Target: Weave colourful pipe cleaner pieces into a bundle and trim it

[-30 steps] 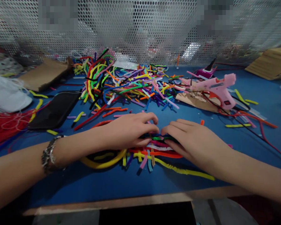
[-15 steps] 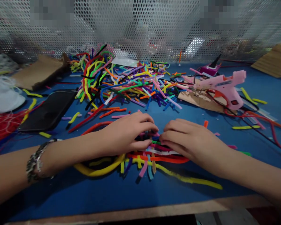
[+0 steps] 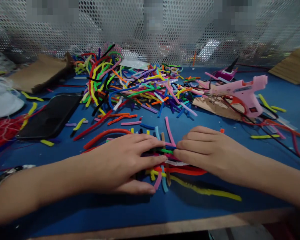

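Observation:
Under my hands on the blue table lies a flat weave of colourful pipe cleaners (image 3: 168, 156), with long strands running sideways and short ones crossing them. My left hand (image 3: 129, 161) rests across its left part, palm down, fingers stretched and thumb spread toward the front. At the right, the bent fingers of my right hand (image 3: 207, 151) press together on the strand ends; the fingertips are partly hidden. A yellow pipe cleaner (image 3: 207, 190) sticks out to the right along the front. One pink pipe cleaner (image 3: 169, 130) stands out from the back edge.
Behind the weave is a heap of pipe cleaners (image 3: 144, 88). A pink glue gun (image 3: 248, 95) lies on cardboard (image 3: 215, 108) at the right, its cord trailing near my right arm. A black phone (image 3: 51, 116) is at the left. A perforated metal screen (image 3: 124, 33) borders the back.
My left hand has slid toward the front and flattened over the weave, its thumb now spread. The pink and other short strands at the back now show. My right hand stays nearly in place.

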Demonstrator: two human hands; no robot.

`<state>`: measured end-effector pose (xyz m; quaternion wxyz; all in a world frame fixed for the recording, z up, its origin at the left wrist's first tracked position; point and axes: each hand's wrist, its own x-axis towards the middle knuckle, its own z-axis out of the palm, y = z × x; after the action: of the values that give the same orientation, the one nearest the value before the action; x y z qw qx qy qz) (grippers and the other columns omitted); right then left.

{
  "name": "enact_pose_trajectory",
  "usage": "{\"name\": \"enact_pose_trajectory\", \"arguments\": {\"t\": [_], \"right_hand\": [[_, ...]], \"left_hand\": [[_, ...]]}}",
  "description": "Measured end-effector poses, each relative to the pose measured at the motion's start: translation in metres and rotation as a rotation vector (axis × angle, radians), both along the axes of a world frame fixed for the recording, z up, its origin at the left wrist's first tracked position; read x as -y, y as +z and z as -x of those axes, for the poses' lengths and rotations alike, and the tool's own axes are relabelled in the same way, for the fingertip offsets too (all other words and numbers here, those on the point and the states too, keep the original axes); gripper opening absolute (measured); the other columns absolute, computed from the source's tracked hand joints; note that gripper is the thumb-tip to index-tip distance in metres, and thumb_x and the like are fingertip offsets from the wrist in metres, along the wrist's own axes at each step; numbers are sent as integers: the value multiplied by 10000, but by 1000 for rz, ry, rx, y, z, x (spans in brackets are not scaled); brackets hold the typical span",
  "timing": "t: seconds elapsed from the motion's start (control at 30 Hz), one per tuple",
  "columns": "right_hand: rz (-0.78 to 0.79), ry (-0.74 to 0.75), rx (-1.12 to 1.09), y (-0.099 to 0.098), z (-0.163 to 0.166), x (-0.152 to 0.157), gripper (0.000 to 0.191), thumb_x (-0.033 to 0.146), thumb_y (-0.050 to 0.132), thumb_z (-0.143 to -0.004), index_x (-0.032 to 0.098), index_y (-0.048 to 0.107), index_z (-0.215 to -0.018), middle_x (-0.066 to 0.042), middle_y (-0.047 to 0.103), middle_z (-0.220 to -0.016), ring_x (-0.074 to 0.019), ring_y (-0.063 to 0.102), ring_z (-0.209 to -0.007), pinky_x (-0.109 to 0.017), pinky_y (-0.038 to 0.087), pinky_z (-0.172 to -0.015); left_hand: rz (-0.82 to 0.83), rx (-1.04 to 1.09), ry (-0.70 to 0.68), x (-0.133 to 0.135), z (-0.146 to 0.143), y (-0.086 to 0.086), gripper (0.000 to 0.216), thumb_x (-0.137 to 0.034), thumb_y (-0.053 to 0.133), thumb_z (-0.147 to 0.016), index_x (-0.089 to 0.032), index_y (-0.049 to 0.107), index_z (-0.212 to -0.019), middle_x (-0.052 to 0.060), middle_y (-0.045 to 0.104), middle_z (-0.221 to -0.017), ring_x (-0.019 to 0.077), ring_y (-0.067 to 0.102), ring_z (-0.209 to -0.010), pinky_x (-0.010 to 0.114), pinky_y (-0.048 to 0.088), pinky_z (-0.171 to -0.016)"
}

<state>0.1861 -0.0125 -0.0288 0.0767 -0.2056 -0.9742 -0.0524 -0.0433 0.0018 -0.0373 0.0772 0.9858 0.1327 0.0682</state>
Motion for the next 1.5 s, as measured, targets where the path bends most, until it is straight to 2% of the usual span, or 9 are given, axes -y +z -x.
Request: {"name": "enact_pose_trajectory", "arguments": {"t": [0.13, 0.27, 0.4, 0.6, 0.73, 1.0, 1.2, 1.4, 1.5], "right_hand": [[-74, -9, 110, 6, 2, 4, 347, 159, 244, -903, 165, 584, -832, -28, 590, -700, -152, 489, -626, -283, 348, -597], [-183, 44, 191, 9, 8, 7, 294, 117, 292, -874, 172, 559, -764, -34, 586, -707, -153, 492, -619, -277, 336, -549], [-142, 59, 199, 10, 18, 7, 245, 126, 334, -864, 173, 549, -757, -22, 565, -653, -141, 481, -595, -264, 339, -524], [-39, -14, 146, 4, 20, 11, 262, 142, 315, -877, 182, 550, -766, -20, 586, -702, -147, 512, -633, -269, 397, -567], [-69, -18, 86, -2, 10, 15, 337, 153, 251, -900, 175, 569, -793, -51, 614, -788, -140, 548, -698, -264, 434, -606], [-176, 6, -53, -15, 2, 12, 272, 113, 341, -870, 173, 574, -742, -25, 635, -760, -131, 575, -709, -239, 458, -655], [-69, 15, -115, -15, 0, 9, 351, 141, 253, -905, 164, 582, -785, -35, 631, -796, -115, 558, -728, -227, 449, -692], [181, -239, -184, -18, -6, 9, 232, 220, 369, -878, 162, 582, -808, -31, 587, -731, -106, 530, -627, -216, 423, -567], [294, -309, -277, -15, -9, 8, 173, 192, 410, -857, 166, 574, -809, -10, 565, -700, -86, 521, -606, -183, 404, -551]], "left_hand": [[31, 4, 19, 0, 1, -5, 505, -458, 493, -776, -170, 488, -1190, 158, 412, -1295, 290, 439, -1138, 413, 376, -932], [48, 38, 40, 1, -1, -10, 435, -400, 455, -804, -187, 491, -1182, 137, 417, -1296, 267, 438, -1141, 413, 364, -944], [51, 47, 70, 3, -4, -12, 378, -391, 412, -827, -184, 538, -1116, 121, 430, -1290, 261, 442, -1129, 417, 355, -948], [72, 65, 65, 4, -4, -12, 364, -391, 412, -826, -170, 561, -1074, 116, 435, -1286, 259, 434, -1130, 417, 342, -958], [79, 76, 72, 3, -4, -11, 366, -384, 437, -815, -175, 549, -1093, 112, 439, -1281, 255, 433, -1131, 413, 340, -959], [106, -29, -1, -6, -8, -4, 402, -422, 534, -724, -182, 542, -1047, 71, 335, -1364, 251, 369, -1185, 388, 282, -1006], [106, -42, 18, -7, -11, -2, 417, -414, 563, -688, -178, 555, -1032, 89, 405, -1316, 262, 418, -1132, 408, 311, -986], [99, -23, 30, -7, -9, -6, 547, -441, 538, -694, -213, 454, -1184, 63, 406, -1318, 254, 422, -1136, 400, 299, -997], [111, -13, 57, -8, -9, -8, 635, -456, 527, -695, -200, 367, -1254, 60, 409, -1315, 240, 411, -1149, 369, 288, -1007]]}}
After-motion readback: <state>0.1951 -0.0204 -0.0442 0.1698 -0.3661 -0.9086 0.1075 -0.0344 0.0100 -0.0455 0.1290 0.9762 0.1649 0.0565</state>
